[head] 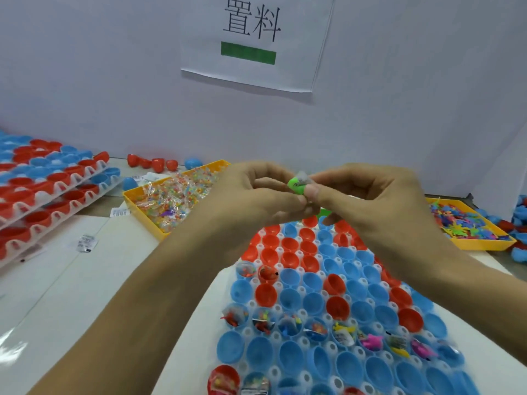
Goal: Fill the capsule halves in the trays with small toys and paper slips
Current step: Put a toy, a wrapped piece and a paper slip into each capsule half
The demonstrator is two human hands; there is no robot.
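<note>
Both hands meet above the far end of a white tray [302, 342] of red and blue capsule halves. My left hand [256, 195] and my right hand [368, 195] pinch a small green toy [296, 185] with a bit of clear wrap or paper on top of it. Most capsule halves are empty, like the red capsule half [265, 293]. One row across the tray holds toys and slips, such as the filled capsule half [370, 340]. A few more filled ones sit at the left and near edges.
A yellow bin [171, 195] of small clear bags stands behind my left hand. A second yellow bin [473, 226] of coloured toys is at the right. Stacked trays [48, 195] of capsule halves lie at the far left. Loose paper slips [87, 243] lie on the table.
</note>
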